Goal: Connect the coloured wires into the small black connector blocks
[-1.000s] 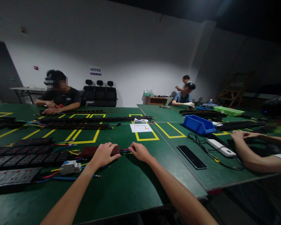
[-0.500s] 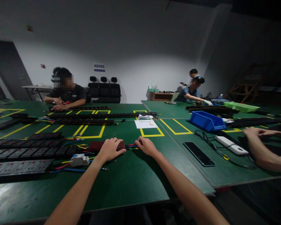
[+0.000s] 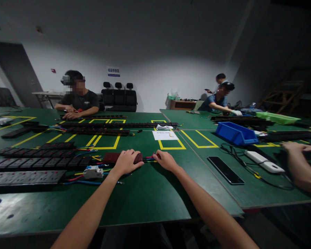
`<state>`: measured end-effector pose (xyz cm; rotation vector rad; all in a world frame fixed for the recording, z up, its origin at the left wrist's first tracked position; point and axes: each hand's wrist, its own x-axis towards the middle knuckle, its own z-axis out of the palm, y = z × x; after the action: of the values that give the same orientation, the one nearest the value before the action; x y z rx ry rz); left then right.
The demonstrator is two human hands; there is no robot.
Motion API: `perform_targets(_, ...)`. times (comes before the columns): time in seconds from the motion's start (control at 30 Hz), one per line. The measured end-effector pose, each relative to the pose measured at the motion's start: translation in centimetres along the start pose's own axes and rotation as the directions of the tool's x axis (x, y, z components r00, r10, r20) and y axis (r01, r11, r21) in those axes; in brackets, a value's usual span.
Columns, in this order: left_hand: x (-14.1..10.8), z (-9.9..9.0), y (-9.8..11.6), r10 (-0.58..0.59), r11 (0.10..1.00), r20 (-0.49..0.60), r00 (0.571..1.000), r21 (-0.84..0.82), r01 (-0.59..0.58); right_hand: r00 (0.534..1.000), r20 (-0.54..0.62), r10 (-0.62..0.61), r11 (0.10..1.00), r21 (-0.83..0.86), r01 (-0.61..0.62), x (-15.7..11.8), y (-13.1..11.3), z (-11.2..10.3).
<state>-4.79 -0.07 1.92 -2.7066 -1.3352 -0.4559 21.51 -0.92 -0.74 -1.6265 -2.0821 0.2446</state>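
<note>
My left hand point(image 3: 126, 162) lies over the right end of a dark red block point(image 3: 111, 157), thumb on the near side, gripping it against the table. From the block's right end come red, blue and green wires point(image 3: 148, 159). At their ends my right hand point(image 3: 164, 159) is closed in a pinch on the wires, and its fingers hide the tips. Left of the block lie black socket strips point(image 3: 33, 178) with small red parts. A white circuit breaker point(image 3: 93, 172) with coloured wires rests just nearer than the block.
To the right are a phone point(image 3: 225, 170), a white power strip point(image 3: 264, 161) with black cable, and a blue bin point(image 3: 235, 133). A paper sheet point(image 3: 166, 135) lies beyond my hands. Another person's arm point(image 3: 300, 166) reaches in from the right; co-workers sit across the green table point(image 3: 150, 197).
The whole view has shifted slightly, so things appear a little further right. My hands keep their hold on the block and wires. The co-worker at far left has raised their head.
</note>
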Motion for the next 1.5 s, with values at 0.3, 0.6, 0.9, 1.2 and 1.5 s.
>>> perform_targets(0.3,0.01,0.28,0.14,0.003,1.0,-0.015,1.0,-0.009,-0.004,1.0,-0.002,0.028,0.999,-0.022,-0.028,0.0,-0.05,-0.15)
perform_targets(0.6,0.11,0.35,0.02,0.005,1.0,-0.015,1.0,-0.016,-0.006,1.0,0.001,-0.009,0.999,-0.032,0.009,0.01,0.43,0.0)
perform_targets(0.9,0.07,0.2,0.12,0.003,1.0,-0.009,1.0,-0.016,-0.003,1.0,0.008,-0.009,1.0,-0.027,0.009,0.03,0.43,0.04)
perform_targets(1.2,0.15,-0.09,0.21,0.004,1.0,-0.008,1.0,-0.015,-0.004,1.0,-0.001,-0.013,0.999,-0.036,0.013,0.11,0.55,0.08)
perform_targets(1.5,0.14,-0.28,0.35,0.0,1.0,-0.002,1.0,-0.009,0.0,1.0,0.003,-0.018,0.999,-0.027,0.019,0.17,0.55,0.06)
